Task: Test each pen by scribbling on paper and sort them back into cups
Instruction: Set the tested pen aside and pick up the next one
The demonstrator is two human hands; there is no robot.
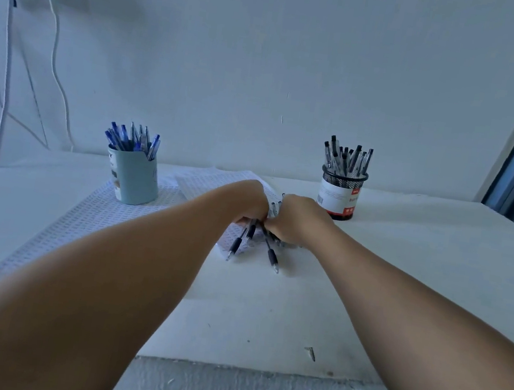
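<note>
Working both hands together over a small heap of pens (269, 249) mid-table, on the near edge of the printed paper (87, 220); left hand (249, 205) curling round several barrels, right hand (298, 220) clenching onto the same bunch beside it; probably gathering them before testing; better drawing out one pen at a time, pinning the sheet flat while scribbling; showing dark rubber grips, clear barrels and metal tips pointing toward the body; waiting behind, a pale blue cup (134, 177) holding blue pens on the left, a mesh cup (342, 192) holding black pens on the right.
</note>
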